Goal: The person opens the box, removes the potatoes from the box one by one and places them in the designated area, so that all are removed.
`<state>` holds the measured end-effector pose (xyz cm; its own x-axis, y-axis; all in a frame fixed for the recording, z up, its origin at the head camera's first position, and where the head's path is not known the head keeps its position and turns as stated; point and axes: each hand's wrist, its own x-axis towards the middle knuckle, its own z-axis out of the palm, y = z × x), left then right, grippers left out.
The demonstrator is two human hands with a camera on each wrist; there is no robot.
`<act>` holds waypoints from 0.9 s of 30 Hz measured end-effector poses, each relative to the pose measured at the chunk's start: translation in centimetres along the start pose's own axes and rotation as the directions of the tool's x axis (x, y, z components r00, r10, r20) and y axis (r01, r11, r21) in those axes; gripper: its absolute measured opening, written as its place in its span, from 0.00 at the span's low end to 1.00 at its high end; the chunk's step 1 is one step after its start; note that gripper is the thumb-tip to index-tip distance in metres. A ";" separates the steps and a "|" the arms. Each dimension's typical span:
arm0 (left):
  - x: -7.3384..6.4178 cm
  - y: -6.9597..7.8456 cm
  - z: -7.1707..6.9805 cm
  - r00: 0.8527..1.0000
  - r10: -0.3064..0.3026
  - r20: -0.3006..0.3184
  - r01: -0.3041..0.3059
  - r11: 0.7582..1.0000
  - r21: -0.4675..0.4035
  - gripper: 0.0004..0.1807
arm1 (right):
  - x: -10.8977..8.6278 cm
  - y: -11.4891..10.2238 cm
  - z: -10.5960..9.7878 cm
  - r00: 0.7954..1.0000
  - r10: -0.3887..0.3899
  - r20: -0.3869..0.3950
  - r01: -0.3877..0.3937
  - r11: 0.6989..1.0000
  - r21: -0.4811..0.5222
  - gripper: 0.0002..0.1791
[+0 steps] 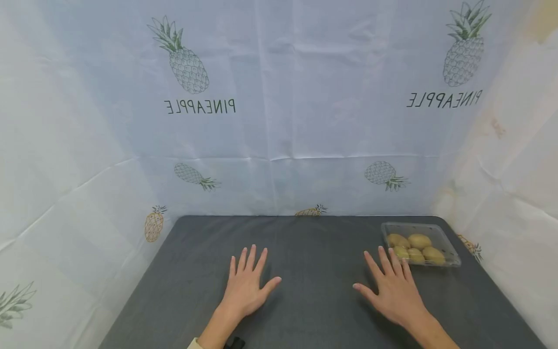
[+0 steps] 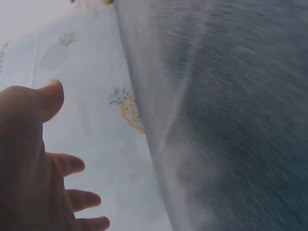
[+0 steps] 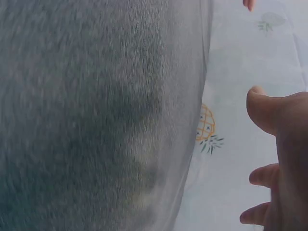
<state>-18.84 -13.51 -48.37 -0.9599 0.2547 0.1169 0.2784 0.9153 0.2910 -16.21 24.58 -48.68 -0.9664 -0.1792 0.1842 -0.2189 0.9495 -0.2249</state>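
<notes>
Both hands are held palm down over a dark grey table [image 1: 314,310], fingers spread, with nothing in them. My left hand [image 1: 245,287] is left of the middle; in the left wrist view the same left hand [image 2: 29,159] shows its thumb and fingers extended. On the right side, my right hand [image 1: 395,293] points towards a clear plastic box [image 1: 442,237] of several yellow-brown round fruits [image 1: 419,241]. Its fingertips overlap the box's near left corner in the head view; whether they touch it I cannot tell. The right wrist view shows that right hand [image 3: 293,144] with its thumb apart.
A white curtain [image 1: 279,121] printed with pineapples and mirrored lettering hangs behind the table and along both sides. The table's far edge [image 1: 261,216] meets it. By the left wrist lies or hangs a small black object [image 1: 235,343], partly cut off by the frame.
</notes>
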 end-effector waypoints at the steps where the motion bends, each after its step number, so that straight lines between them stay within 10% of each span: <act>1: 0.2 0.2 0.0 1.000 0.005 -0.006 -0.005 1.000 -0.011 0.45 | 0.0 0.2 -0.1 1.000 0.002 -0.006 -0.002 1.000 0.001 0.51; 27: 3.7 6.0 0.5 0.981 0.080 -0.175 -0.125 0.957 -0.263 0.36 | 1.0 4.3 -3.5 0.979 0.012 -0.204 -0.011 1.000 0.002 0.40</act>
<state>-20.75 -6.95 -46.68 -0.9140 0.2683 0.3044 0.3948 0.7617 0.5138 -17.62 29.42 -46.14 -0.9212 -0.1120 0.3726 -0.2083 0.9508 -0.2293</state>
